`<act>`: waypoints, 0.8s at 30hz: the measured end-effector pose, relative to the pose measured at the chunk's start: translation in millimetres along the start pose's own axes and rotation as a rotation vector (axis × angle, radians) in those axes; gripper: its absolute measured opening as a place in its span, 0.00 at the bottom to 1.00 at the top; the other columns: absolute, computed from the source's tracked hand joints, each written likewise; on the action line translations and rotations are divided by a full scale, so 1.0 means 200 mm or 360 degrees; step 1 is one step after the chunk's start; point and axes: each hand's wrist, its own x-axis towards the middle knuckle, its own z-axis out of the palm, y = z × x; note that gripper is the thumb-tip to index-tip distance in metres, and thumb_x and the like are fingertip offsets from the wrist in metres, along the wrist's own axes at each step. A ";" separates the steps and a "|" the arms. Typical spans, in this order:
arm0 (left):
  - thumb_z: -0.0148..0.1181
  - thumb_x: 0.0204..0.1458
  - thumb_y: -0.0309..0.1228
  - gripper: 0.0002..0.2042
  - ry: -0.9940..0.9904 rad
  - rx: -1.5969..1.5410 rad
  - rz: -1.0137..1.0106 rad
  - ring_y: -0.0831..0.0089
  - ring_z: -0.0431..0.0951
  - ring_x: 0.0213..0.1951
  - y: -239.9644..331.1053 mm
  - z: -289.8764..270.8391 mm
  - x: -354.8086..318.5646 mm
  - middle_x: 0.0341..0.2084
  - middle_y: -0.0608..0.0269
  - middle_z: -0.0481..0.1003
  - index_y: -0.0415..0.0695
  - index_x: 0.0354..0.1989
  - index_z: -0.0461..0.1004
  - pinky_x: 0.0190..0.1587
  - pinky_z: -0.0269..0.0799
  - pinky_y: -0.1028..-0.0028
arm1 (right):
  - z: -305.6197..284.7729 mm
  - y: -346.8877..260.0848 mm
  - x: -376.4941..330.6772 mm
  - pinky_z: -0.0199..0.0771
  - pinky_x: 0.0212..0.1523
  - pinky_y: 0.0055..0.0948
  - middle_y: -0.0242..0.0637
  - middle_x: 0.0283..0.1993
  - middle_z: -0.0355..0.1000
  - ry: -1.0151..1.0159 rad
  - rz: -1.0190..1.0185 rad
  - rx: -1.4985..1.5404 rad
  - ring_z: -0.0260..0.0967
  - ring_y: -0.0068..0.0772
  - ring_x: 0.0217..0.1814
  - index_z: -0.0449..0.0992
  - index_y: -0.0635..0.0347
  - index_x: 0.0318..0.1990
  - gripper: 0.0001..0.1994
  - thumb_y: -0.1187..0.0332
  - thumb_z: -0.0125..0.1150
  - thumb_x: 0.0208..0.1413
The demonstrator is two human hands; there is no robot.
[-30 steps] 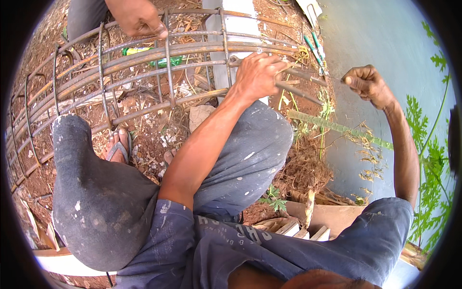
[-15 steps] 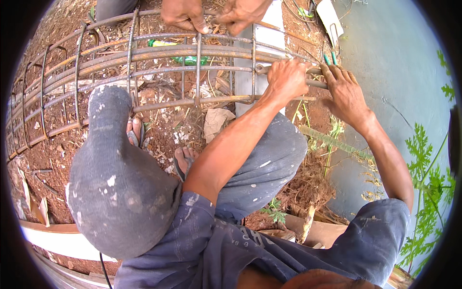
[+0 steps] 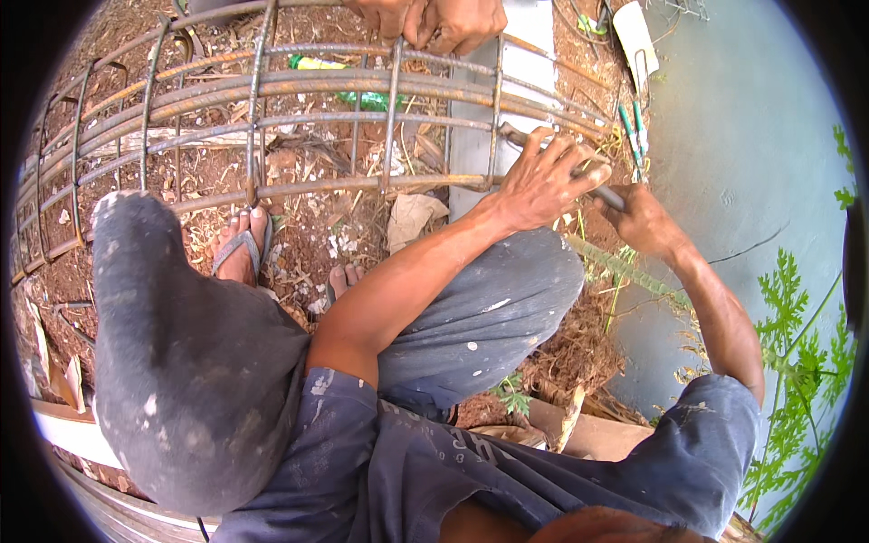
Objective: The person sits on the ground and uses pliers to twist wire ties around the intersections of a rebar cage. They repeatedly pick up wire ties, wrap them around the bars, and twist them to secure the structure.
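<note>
A dark metal bar with a hooked end [image 3: 513,136] slants down to the right at the right end of the rebar cage [image 3: 317,185]. Curled over its middle are the fingers of my left hand [image 3: 534,188]. My right hand [image 3: 644,222] is closed around the bar's lower right end. The hooked end lies beside the last square stirrup [image 3: 497,109] of the cage; whether it grips a rod there I cannot tell. Across the cage, another person's hands [image 3: 444,23] are together at the top of a stirrup [image 3: 395,109].
Green-handled pliers or cutters [image 3: 634,136] lie beyond my right hand, by the grey wall [image 3: 733,109]. Under the cage are a pale board [image 3: 466,136], a green plastic bottle [image 3: 367,100] and crumpled brown paper [image 3: 415,222]. Leafy plants [image 3: 801,362] stand at the right.
The bar has swung nearer to me at its right end. My right hand has gone from lying over it to gripping its end. The other person's hands have come together; my left knee has shifted left.
</note>
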 end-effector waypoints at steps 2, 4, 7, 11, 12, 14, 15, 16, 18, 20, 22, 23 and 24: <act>0.70 0.40 0.41 0.33 0.0152 0.0231 -0.0052 0.56 0.65 0.54 -0.01 0.06 0.04 0.51 0.56 0.67 0.57 0.58 0.67 0.56 0.54 0.47 | -0.06 -0.02 0.03 0.75 0.34 0.39 0.44 0.26 0.75 -0.0187 0.0223 -0.0114 0.73 0.37 0.27 0.75 0.72 0.44 0.24 0.53 0.52 0.63; 0.67 0.40 0.38 0.30 0.0200 0.0549 -0.0070 0.57 0.68 0.49 0.00 0.06 0.05 0.45 0.56 0.70 0.53 0.56 0.69 0.53 0.56 0.50 | -0.15 -0.02 0.09 0.78 0.37 0.39 0.49 0.30 0.77 -0.0415 0.0075 0.0203 0.77 0.37 0.29 0.77 0.68 0.46 0.25 0.51 0.47 0.65; 0.66 0.38 0.33 0.25 0.0282 0.0432 -0.0122 0.60 0.71 0.39 0.01 0.13 0.10 0.35 0.59 0.70 0.48 0.49 0.72 0.46 0.61 0.56 | -0.25 0.09 0.18 0.81 0.44 0.38 0.51 0.33 0.78 -0.0672 0.0025 0.0338 0.80 0.41 0.34 0.76 0.66 0.49 0.30 0.43 0.52 0.59; 0.67 0.34 0.31 0.18 0.0166 0.0276 -0.0264 0.64 0.74 0.30 -0.04 0.09 0.22 0.28 0.59 0.72 0.44 0.39 0.74 0.35 0.65 0.64 | -0.21 0.03 0.13 0.66 0.63 0.41 0.54 0.51 0.72 0.0279 -0.0362 -0.0627 0.68 0.45 0.59 0.65 0.65 0.61 0.43 0.41 0.68 0.45; 0.65 0.34 0.28 0.20 0.0012 0.0276 -0.0418 0.60 0.77 0.35 -0.05 0.04 0.26 0.31 0.55 0.76 0.43 0.40 0.75 0.38 0.68 0.62 | -0.14 -0.04 0.07 0.61 0.66 0.40 0.53 0.57 0.68 0.0620 -0.0427 -0.1092 0.63 0.45 0.64 0.62 0.64 0.64 0.45 0.42 0.69 0.43; 0.63 0.33 0.25 0.20 -0.0085 0.0251 -0.0656 0.56 0.78 0.38 -0.09 0.00 0.32 0.32 0.52 0.77 0.43 0.42 0.74 0.40 0.70 0.60 | -0.07 -0.04 0.13 0.58 0.66 0.38 0.46 0.59 0.65 0.0946 -0.0509 -0.1386 0.60 0.43 0.65 0.60 0.61 0.64 0.44 0.47 0.70 0.42; 0.62 0.33 0.24 0.21 -0.0133 0.0193 -0.0758 0.54 0.78 0.39 -0.07 0.01 0.35 0.33 0.51 0.77 0.43 0.42 0.74 0.42 0.71 0.59 | -0.06 -0.03 0.13 0.57 0.65 0.36 0.42 0.60 0.64 0.1119 -0.0496 -0.1541 0.59 0.42 0.65 0.60 0.60 0.64 0.43 0.50 0.71 0.41; 0.61 0.34 0.23 0.22 -0.0173 0.0140 -0.0797 0.52 0.79 0.39 -0.06 0.00 0.35 0.31 0.50 0.77 0.42 0.43 0.74 0.43 0.72 0.56 | -0.09 0.03 0.20 0.60 0.62 0.37 0.41 0.55 0.66 0.1101 -0.0525 -0.1495 0.62 0.41 0.61 0.62 0.59 0.61 0.38 0.53 0.69 0.44; 0.62 0.34 0.24 0.22 -0.0205 0.0114 -0.0798 0.53 0.78 0.40 -0.03 0.04 0.37 0.32 0.49 0.77 0.42 0.44 0.73 0.44 0.71 0.56 | -0.12 0.16 0.32 0.66 0.50 0.38 0.39 0.40 0.69 0.1320 -0.0710 -0.1571 0.69 0.38 0.48 0.69 0.58 0.49 0.18 0.64 0.58 0.52; 0.65 0.35 0.27 0.22 -0.0106 0.0159 -0.0749 0.56 0.77 0.43 -0.01 0.06 0.34 0.34 0.49 0.76 0.41 0.44 0.73 0.45 0.69 0.56 | -0.12 0.20 0.36 0.67 0.50 0.37 0.39 0.39 0.70 0.1221 -0.0669 -0.1498 0.70 0.38 0.47 0.69 0.58 0.46 0.14 0.67 0.55 0.53; 0.66 0.35 0.28 0.24 -0.0141 0.0311 -0.0702 0.58 0.77 0.44 0.02 0.07 0.32 0.38 0.49 0.76 0.39 0.45 0.73 0.47 0.68 0.58 | -0.12 0.18 0.37 0.70 0.47 0.37 0.40 0.38 0.71 0.1140 -0.0654 -0.1449 0.72 0.39 0.45 0.69 0.58 0.44 0.12 0.68 0.56 0.52; 0.66 0.35 0.29 0.24 -0.0157 0.0382 -0.0675 0.59 0.76 0.45 0.03 0.07 0.31 0.40 0.49 0.76 0.39 0.46 0.72 0.47 0.68 0.58 | -0.13 0.17 0.38 0.71 0.46 0.38 0.40 0.37 0.71 0.1088 -0.0654 -0.1427 0.73 0.40 0.44 0.69 0.59 0.43 0.12 0.69 0.56 0.52; 0.62 0.40 0.29 0.19 -0.0083 0.0375 -0.0661 0.60 0.78 0.43 0.02 0.08 0.32 0.37 0.48 0.78 0.38 0.44 0.74 0.46 0.68 0.58 | -0.15 0.17 0.39 0.72 0.44 0.39 0.40 0.36 0.72 0.1035 -0.0650 -0.1404 0.74 0.41 0.43 0.70 0.59 0.43 0.12 0.69 0.56 0.51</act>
